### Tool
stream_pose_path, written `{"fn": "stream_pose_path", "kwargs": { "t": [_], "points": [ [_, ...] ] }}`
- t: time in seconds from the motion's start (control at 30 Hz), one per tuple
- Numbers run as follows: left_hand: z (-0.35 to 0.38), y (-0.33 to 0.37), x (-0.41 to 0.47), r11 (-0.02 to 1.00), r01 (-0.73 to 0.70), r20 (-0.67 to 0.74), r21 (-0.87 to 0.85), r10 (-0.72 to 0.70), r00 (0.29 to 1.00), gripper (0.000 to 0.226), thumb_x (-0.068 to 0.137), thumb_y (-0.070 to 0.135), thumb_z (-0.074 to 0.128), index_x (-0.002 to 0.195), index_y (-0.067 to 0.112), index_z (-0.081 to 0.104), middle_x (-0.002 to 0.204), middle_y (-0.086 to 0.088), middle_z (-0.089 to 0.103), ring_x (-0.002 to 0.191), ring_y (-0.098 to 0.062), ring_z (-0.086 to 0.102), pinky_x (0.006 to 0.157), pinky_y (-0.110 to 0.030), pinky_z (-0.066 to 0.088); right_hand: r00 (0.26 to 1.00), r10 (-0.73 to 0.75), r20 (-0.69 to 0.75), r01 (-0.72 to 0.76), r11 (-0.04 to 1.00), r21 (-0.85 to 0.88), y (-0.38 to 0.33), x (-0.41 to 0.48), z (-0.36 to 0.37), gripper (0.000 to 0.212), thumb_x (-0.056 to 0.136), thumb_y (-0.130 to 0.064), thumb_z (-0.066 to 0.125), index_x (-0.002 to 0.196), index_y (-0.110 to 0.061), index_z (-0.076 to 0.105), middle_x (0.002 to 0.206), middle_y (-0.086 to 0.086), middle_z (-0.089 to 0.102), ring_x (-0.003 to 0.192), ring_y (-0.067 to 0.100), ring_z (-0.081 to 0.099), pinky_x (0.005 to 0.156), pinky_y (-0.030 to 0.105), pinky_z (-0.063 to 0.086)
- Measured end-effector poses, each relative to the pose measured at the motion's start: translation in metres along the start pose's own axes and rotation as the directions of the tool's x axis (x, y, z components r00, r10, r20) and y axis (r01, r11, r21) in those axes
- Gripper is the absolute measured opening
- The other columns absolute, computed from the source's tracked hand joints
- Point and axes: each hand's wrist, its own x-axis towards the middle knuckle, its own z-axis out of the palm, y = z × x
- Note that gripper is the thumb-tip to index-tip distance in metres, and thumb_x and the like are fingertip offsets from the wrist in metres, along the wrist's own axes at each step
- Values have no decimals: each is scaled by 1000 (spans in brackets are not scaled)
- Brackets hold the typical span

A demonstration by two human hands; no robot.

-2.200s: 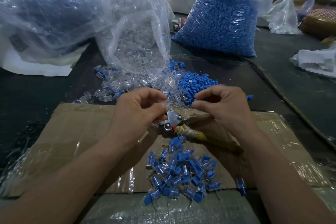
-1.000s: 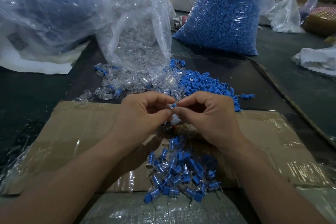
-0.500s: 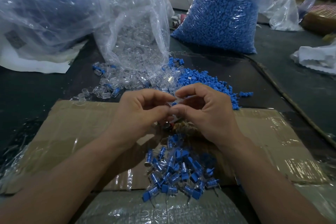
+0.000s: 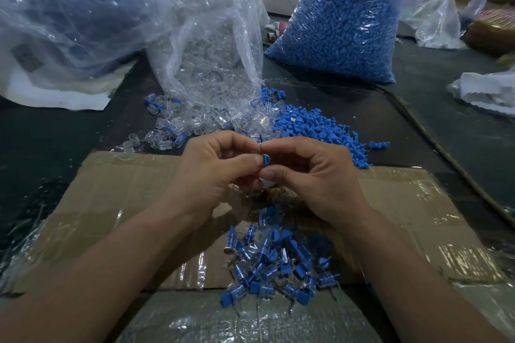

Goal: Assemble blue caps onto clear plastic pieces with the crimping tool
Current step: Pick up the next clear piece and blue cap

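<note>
— Holding what, up there over the cardboard (image 4: 125, 189)?

— Pinching 1 blue cap (image 4: 266, 159) with the left hand (image 4: 211, 172), thumb and forefinger curled round it. Curled in opposite with the right hand (image 4: 315, 178), fingertips meeting the left's right at the cap. Gripping the cap too, a clear piece, or nothing: cannot tell.

— Why raised in front rather than down on the board?

— Probably to line up cap and clear piece by eye and feel before any pressing. Tiny parts, easy to seat crooked.

— And the clear piece itself?

— Hidden between the fingers, if there at all.

— Why 2 loose heaps just beyond the hands?

— Kept within reach, it seems: clear pieces (image 4: 200, 120) spilling from their bag (image 4: 211, 50) on the left, loose blue caps (image 4: 320, 128) on the right, in front of the big blue bag (image 4: 342, 30). 1 heap per hand, roughly.

— And the heap nearest the body?

— Finished pieces (image 4: 278, 267), lying close on the cardboard and well apart from the raw stock. Sensible for avoiding mix-ups.

— Crimping tool?

— Not plainly in view. Likely lying under the hands, ready for the squeeze. Judging by that: mid-fit, crimp not yet done.
</note>
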Motion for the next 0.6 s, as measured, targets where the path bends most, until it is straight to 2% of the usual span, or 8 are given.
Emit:
{"fn": "stream_pose_path", "kwargs": {
  "t": [0.2,0.33,0.43,0.6],
  "points": [
    [-3,-1,1,999,34,34,-20,-33,999,17,49,25,73,65,22,72,57,-8,67,49,-18,64,49,-24,54,998,-47,-40,44,997,-63,0,-1,0,35,68,-16,71,101,-16,63,85,-12,66,80,4,67,72,18,53],
    [-6,0,1,999,35,87,-41,-31,996,12,61,8,74,67,18,72,59,-9,67,49,-19,63,48,-23,52,998,-54,-45,49,994,-101,1,-1,-2,31,69,-14,71,99,-17,65,83,-11,66,77,4,66,70,19,54],
    [-6,0,2,998,47,84,-42,-43,996,19,62,5,59,67,17,73,59,-10,67,49,-18,63,46,-21,50,994,-101,-50,91,979,-182,1,-1,-3,29,70,-14,72,97,-18,64,82,-14,64,76,0,64,69,15,53],
    [-5,1,3,999,41,101,-33,-38,994,22,64,6,54,68,15,74,61,-11,67,50,-19,64,47,-22,51,985,-171,-37,154,946,-287,3,-1,-6,28,71,-14,70,98,-18,62,83,-14,61,75,-7,60,68,7,48]
  ]
}}
